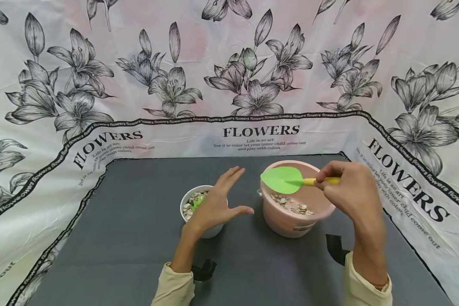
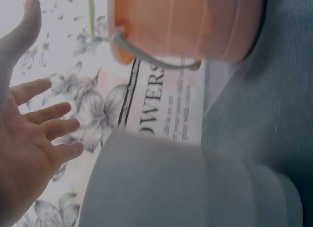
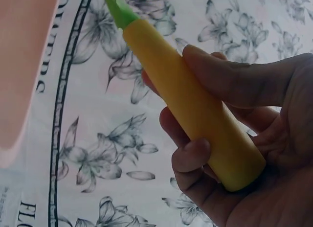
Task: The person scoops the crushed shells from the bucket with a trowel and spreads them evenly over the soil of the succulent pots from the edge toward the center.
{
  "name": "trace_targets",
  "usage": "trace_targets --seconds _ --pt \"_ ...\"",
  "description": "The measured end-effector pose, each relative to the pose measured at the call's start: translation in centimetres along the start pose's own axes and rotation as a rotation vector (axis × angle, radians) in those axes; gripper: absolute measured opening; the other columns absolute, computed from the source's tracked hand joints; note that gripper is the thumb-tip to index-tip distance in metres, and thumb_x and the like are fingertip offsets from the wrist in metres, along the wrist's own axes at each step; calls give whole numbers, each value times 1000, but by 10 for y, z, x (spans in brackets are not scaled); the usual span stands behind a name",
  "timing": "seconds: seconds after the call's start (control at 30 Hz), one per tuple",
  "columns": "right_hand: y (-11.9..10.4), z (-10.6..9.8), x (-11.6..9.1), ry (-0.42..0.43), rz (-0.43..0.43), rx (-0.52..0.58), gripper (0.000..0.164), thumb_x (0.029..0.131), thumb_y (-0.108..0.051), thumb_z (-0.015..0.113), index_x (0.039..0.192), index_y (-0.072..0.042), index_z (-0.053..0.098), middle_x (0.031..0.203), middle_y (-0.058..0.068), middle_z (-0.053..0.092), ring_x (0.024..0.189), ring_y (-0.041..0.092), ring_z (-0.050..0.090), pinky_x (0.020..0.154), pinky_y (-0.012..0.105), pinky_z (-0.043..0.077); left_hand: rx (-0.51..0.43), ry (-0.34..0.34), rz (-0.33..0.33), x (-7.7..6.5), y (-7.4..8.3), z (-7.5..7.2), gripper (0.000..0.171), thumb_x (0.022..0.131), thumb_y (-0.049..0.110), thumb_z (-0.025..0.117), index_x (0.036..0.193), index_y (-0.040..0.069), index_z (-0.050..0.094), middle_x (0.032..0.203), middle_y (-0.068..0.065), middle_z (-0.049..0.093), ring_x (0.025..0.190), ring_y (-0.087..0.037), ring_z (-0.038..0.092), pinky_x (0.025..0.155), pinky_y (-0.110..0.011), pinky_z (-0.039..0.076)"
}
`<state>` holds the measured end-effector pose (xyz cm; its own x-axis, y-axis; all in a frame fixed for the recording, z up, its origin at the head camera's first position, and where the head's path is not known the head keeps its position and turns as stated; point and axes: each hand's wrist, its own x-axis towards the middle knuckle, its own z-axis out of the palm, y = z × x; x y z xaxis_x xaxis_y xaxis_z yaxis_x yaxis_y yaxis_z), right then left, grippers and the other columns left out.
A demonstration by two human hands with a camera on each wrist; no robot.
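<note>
My right hand [image 1: 349,191] grips the yellow handle of a toy trowel [image 1: 284,179], its fingers curled round it in the right wrist view. The green blade extends left over the pink bucket [image 1: 281,225], whose inside shows pebbles [image 1: 290,204] at the bottom. Fingers spread and holding nothing, my left hand [image 1: 214,206] is above the right side of a white pot [image 1: 183,204]. Pebbles [image 1: 188,209] and a bit of green [image 1: 199,199] show inside that pot; the hand hides part of it. In the left wrist view the white pot [image 2: 161,183] stands close beside the hand.
A dark grey cloth [image 1: 130,238] covers the table, bordered by a flower-printed sheet [image 1: 260,131] at the back and both sides. The bucket's handle [image 2: 151,58] hangs on its side. Pieces of black tape [image 1: 334,248] lie near both forearms.
</note>
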<state>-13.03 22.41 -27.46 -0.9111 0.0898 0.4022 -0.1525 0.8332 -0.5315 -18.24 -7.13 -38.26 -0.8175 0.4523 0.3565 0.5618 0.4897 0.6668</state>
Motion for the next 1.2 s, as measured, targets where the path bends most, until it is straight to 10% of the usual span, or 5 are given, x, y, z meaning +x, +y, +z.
trace_targets --seconds 0.47,0.67,1.0,1.2 --pt "35 48 20 -23 50 -355 23 69 7 58 56 -10 52 59 10 52 63 32 52 44 41 34 60 -124 -66 30 19 52 88 95 49 74 165 13 34 175 -14 22 160 -40 29 125 -58 37" --pt "41 81 17 -60 37 -427 26 78 8 59 56 -7 53 72 27 65 79 48 60 47 54 42 112 -122 -75 28 23 60 85 93 51 75 161 11 42 175 -12 23 158 -34 34 123 -51 42" --pt "45 96 22 -45 25 -268 36 71 12 54 50 -14 42 52 -3 30 55 20 34 45 34 27 70 -98 -66 29 20 57 83 91 50 78 158 11 47 174 -10 27 158 -31 37 120 -49 45" --pt "53 94 27 -48 23 -154 25 72 8 53 57 -11 57 55 4 52 55 25 48 49 34 33 52 -92 -63 30 17 57 82 91 48 79 157 10 48 173 -11 28 157 -32 37 120 -50 46"
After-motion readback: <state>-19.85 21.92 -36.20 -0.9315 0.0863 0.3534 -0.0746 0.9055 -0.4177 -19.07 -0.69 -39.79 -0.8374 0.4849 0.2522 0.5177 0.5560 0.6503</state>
